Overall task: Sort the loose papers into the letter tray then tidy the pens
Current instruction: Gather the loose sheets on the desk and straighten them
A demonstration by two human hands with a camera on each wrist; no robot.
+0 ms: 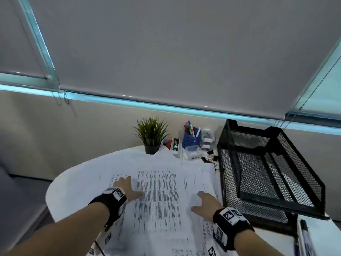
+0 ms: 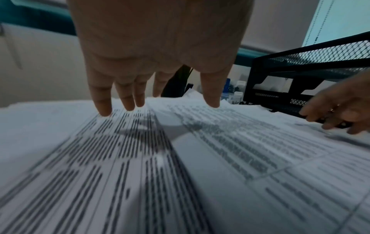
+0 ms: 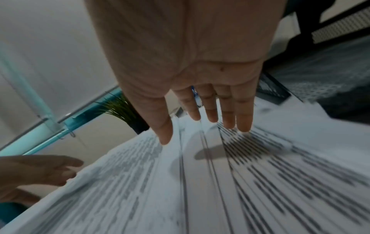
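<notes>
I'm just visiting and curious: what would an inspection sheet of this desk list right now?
Surface: round white table, mostly under paper.
Job's things: loose papers spread out, overlapping; black mesh letter tray at right, no paper seen in it; pens in a blue cup; one marker near the right edge.
Clutter: potted plant, small boxes, binder clips.
Hands: left hand and right hand flat, fingers straight over the papers.
Cables: thin black cord by left forearm.
Surroundings: roller blinds, bead chains.

You have one black wire-mesh letter tray (image 1: 273, 174) at two o'clock, one blue perforated pen cup (image 1: 190, 139) at twelve, one green potted plant (image 1: 151, 135) beside it, two hands.
</notes>
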